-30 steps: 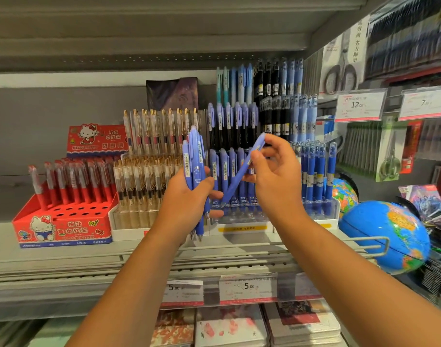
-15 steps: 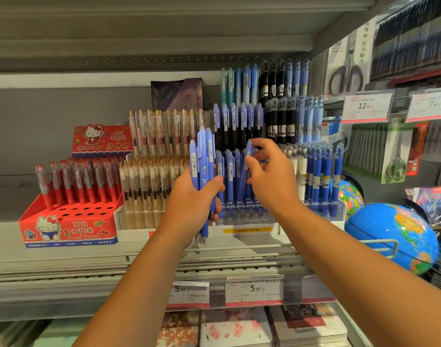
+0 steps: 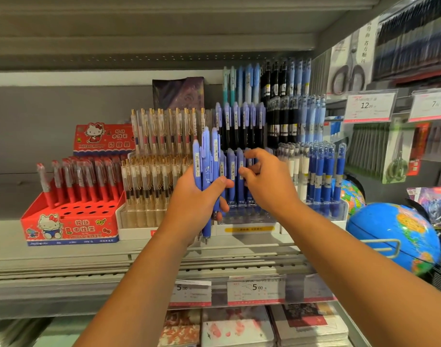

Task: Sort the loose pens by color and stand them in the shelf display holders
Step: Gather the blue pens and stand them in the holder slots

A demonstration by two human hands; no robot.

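A grey metal shop shelf [image 3: 64, 246] carries several pen displays along its front edge, under a second shelf. A clear plastic tiered display holder [image 3: 252, 217] stands at the middle of that edge. A red cardboard cartoon-cat pen box [image 3: 72, 226] stands toward the left end, and a blue plastic globe [image 3: 389, 234] lies at the right end. The left hand [image 3: 197, 199] grips a bundle of periwinkle-blue plastic click pens [image 3: 207, 159] upright, just in front of the holder's left side, with the tips protruding below the fist. The right hand [image 3: 269, 181] reaches into the holder's front row of matching blue pens. Its fingers and thumb curl round the upper part of one blue pen [image 3: 249, 162] there, and the hand hides whether that pen is seated in its socket. Judged step: insertion of one pen into the front row. Hazards are as follows. A pen released before its tip enters the socket can lean and topple its neighbours. The right wrist lies close to the blue-and-white capped pens [image 3: 322, 171] on the right and can knock them over on withdrawal. A slack left grip can let pens slide from the bundle onto the shelf's front edge and off it.
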